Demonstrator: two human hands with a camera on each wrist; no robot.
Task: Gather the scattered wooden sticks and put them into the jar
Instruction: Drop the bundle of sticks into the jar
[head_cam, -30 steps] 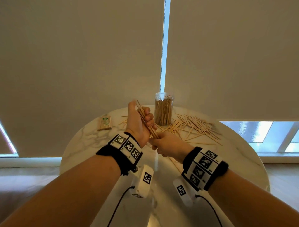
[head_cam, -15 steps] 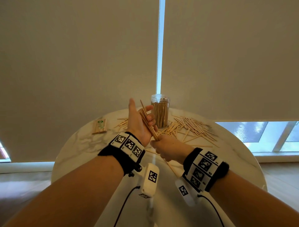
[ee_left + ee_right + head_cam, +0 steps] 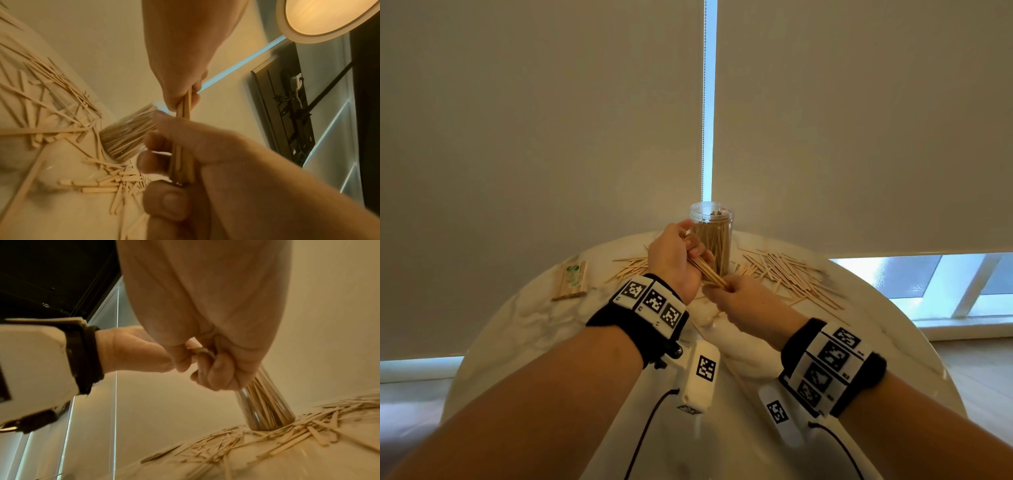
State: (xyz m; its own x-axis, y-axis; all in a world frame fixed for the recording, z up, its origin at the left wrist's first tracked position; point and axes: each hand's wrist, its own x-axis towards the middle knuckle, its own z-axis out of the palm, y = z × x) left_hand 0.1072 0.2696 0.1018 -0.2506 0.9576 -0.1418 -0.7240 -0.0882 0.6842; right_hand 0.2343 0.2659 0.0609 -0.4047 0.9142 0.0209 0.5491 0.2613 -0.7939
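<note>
Two hands shared one bundle [image 3: 707,274] of sticks above the middle of the table [image 3: 524,322], just in front of the jar [image 3: 711,236]. The left hand [image 3: 671,263] had its fingers curled round the upper part of the bundle; the right hand [image 3: 743,301] pinched the lower ends between thumb and fingertips. The jar stood upright near the far edge, open-topped and already well filled. Loose sticks [image 3: 784,274] lay thick toward the far right edge, with a smaller scatter [image 3: 631,267] to the jar's left.

The step in hand looked like squaring the bundle before dropping it in. To do it well, the right hand should tap or push the ends level while the left keeps a loose, guiding hold, so no stick slips out sideways. With the jar so full, the bundle would want to go in near upright, aimed at whatever gap remained. The jar seemed light, and a sideways knock could tip it.

A packet [image 3: 571,279] lay near the left edge.
</note>
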